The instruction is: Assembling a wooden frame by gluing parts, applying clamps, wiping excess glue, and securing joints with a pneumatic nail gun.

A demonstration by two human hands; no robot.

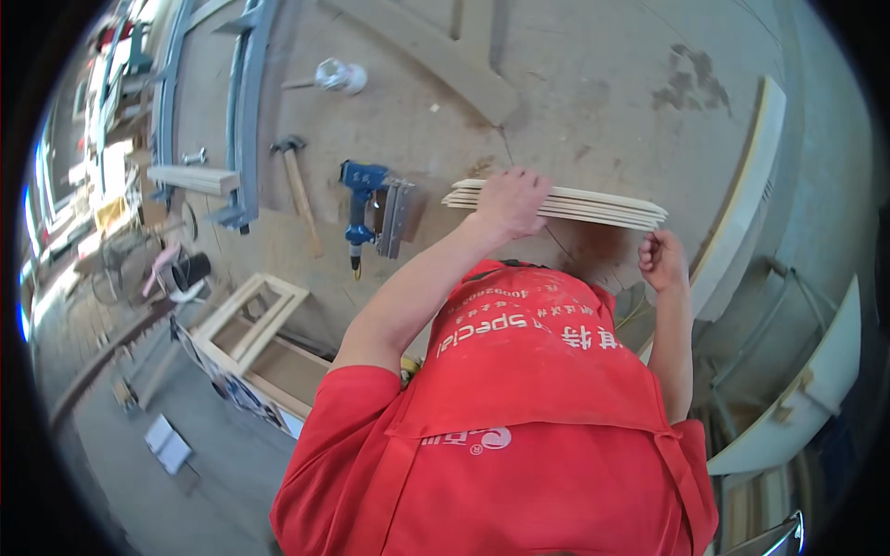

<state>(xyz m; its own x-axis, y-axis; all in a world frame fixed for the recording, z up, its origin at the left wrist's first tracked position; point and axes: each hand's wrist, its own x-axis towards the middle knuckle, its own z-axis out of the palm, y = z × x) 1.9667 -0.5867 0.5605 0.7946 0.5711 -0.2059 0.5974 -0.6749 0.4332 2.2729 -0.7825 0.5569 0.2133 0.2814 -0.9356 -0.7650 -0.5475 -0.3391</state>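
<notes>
Left hand (508,202) lies palm-down on a stack of thin pale wooden slats (593,208), fingers spread flat over the stack's left end, pressing on it rather than closing around it. Those slats sit on the wide workbench top (575,83), running from the hand out to the right, their edges roughly lined up and their far ends just past the other hand. The right hand (662,260) is curled into a loose fist just below the right end of the stack; whether it grips anything I cannot tell (the fingers are folded in and hide the palm), and it seems near the slats rather than clearly touching them.

From the head camera, a red apron over a red shirt (519,417) fills the lower middle of the picture, both forearms reaching up from it to the bench.

To the left of the slats on the same bench lies a blue nail gun (369,208), its magazine pointing right, near but apart from the left hand. Further left lies a hammer (298,185) with a wooden handle. A small white container (340,76) lies toward the far side of the bench. A wooden plank (193,178) rests across a blue-grey metal frame (243,111) at the left edge. Lower left, on the floor, lies an open wooden frame (252,326).
</notes>
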